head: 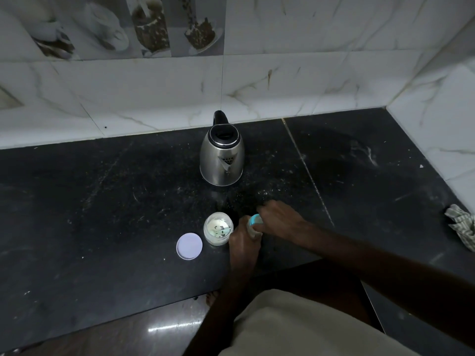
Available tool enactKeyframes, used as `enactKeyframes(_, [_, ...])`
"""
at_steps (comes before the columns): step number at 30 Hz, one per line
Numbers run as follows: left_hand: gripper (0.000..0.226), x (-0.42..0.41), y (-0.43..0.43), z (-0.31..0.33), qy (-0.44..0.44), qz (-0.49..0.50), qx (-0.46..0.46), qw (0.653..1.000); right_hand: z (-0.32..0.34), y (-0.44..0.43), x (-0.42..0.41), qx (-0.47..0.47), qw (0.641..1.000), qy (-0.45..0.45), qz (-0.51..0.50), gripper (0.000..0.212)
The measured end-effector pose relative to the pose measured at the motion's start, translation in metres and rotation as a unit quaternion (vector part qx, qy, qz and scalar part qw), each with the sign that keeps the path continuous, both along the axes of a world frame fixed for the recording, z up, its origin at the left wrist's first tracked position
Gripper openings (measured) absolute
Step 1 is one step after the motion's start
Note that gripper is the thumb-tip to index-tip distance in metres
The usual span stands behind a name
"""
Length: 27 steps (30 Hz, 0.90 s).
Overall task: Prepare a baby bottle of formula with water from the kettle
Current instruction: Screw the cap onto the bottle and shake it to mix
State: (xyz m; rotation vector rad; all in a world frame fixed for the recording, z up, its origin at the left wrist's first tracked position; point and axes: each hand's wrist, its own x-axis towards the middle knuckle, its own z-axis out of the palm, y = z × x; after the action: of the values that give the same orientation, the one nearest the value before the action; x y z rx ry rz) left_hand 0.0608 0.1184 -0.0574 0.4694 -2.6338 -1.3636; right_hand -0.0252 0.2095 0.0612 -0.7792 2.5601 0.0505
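No text, brand or number can be read anywhere: the dark marks seen through the open formula jar are too blurred to make out, and the kettle bears no legible label.

bottle mostly hidden by hands; cloth cut off at right edge

Counter was black, speckled. Kettle was silver steel with black lid and handle. Lid near front edge was pale lilac-white. Bottle ring was turquoise. Wall tiles were white marble-veined. Cloth at right edge was striped grey-white.
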Motion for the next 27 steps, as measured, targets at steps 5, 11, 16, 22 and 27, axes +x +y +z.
enactKeyframes(5, [0.044,-0.001,0.003,-0.005,0.027,-0.001,-0.044,0.999,-0.004,0.003,0.004,-0.015,0.999,-0.025,-0.014,0.034])
enactKeyframes(11, [0.044,-0.002,0.003,0.002,0.069,0.021,-0.066,0.995,-0.008,0.005,0.008,-0.024,0.999,-0.023,-0.014,0.037])
enactKeyframes(16, [0.032,-0.001,0.002,-0.003,0.001,0.026,0.003,1.0,-0.007,0.002,0.007,0.029,0.999,0.037,-0.007,0.038])
enactKeyframes(22, [0.034,0.001,0.002,0.0,0.015,0.011,0.006,1.0,-0.011,0.006,0.013,0.044,0.995,0.031,0.081,0.034])
enactKeyframes(27, [0.032,0.002,0.002,0.008,-0.012,0.04,0.052,0.998,-0.019,0.007,-0.001,0.04,0.997,0.019,0.06,0.027])
